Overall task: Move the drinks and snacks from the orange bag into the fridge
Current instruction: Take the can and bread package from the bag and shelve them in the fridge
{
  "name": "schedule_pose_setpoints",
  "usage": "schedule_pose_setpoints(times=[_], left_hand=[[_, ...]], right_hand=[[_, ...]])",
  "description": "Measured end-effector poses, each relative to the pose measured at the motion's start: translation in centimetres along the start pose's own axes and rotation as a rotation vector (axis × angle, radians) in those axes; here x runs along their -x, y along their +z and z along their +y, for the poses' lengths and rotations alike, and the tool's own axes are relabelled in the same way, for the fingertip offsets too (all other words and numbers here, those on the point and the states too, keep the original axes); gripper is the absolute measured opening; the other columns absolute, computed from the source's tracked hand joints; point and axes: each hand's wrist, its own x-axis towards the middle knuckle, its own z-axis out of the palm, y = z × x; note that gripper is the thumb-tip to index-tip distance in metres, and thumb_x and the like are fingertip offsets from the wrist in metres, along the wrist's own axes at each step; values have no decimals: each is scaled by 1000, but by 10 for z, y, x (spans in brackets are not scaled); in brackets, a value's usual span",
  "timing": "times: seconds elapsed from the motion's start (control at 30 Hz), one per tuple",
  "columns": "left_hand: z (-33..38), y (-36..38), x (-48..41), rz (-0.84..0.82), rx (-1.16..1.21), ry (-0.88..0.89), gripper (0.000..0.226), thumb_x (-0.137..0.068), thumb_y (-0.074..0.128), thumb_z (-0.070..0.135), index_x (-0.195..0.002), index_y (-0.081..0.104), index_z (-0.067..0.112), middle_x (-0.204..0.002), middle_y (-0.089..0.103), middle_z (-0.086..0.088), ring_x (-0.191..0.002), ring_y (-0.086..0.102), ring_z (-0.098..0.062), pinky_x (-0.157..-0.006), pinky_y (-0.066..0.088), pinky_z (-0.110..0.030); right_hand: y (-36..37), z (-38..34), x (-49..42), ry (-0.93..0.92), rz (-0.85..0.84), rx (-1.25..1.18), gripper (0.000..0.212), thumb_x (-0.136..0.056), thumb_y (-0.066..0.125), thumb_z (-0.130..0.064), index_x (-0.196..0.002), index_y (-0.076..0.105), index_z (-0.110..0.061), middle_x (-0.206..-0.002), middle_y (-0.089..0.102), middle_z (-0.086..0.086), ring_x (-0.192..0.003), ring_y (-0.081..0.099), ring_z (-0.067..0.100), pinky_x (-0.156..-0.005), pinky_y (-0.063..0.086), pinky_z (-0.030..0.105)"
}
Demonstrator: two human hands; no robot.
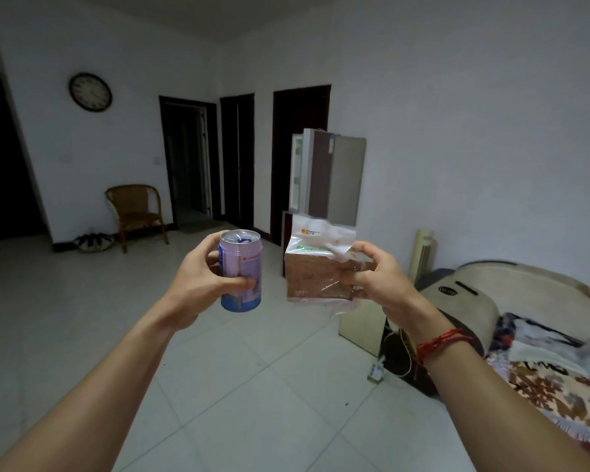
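Left hand (198,281) grips can (241,270) upright, likely against spilling; right hand (375,281) pinches snack packet (315,267); fridge (327,178) ahead, door ajar, ready for loading.

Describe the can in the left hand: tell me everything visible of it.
The can is a metal drink can with a lilac body carrying small print, a blue band at its base and a silver lid whose tab seems flat, so it looks unopened. It stands roughly upright in the air above the tiled floor. The left hand grips it from the left, thumb across its front, fingers behind. The snack packet to its right is apart from it.
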Motion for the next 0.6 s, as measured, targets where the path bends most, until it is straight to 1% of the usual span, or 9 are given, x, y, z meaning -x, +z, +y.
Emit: schedule_pose_setpoints(times=[0.07, 0.17, 0.33, 0.47, 0.6], left_hand=[[-5, -10, -3, 1, 5, -3, 78, -63, 85, -8, -128, 55, 24, -104, 71, -6, -95, 70, -22, -74, 60, -29], [-12, -29, -11, -13, -6, -9, 80, -63, 86, -5, -131, 53, 24, -107, 70, -6, -99, 69, -25, -76, 60, -32], [-31, -54, -22, -18, -22, -19, 81, -63, 86, -1, -132, 52, 24, -111, 69, -5, -102, 68, -23, -78, 60, -33], [-48, -65, -39, -4, -20, -34, 81, -63, 86, -1, -131, 52, 25, -111, 68, -4, -103, 67, -23, -76, 60, -30], [-70, -72, -67, 9, -25, -46, 79, -64, 86, -1, -129, 52, 27, -111, 68, 0, -101, 66, -19, -72, 59, -24]], right_hand=[[9, -1, -5, -7, -5, -10, 47, -78, 70, 16, -103, 66, -24, -92, 72, 3, -83, 69, 19, -64, 56, 28], [25, -2, -15, -25, -19, -19, 47, -79, 69, 17, -103, 66, -24, -93, 72, 5, -82, 69, 20, -65, 57, 29], [55, 8, -33, -28, -19, -29, 46, -79, 68, 18, -100, 66, -24, -83, 72, -2, -71, 68, 11, -57, 53, 21], [69, 16, -57, -34, -29, -23, 48, -79, 67, 18, -102, 67, -24, -91, 73, 2, -77, 69, 13, -60, 54, 22], [81, 33, -97, -28, -29, -19, 49, -77, 68, 17, -105, 68, -24, -100, 75, 11, -86, 70, 20, -69, 57, 31]])
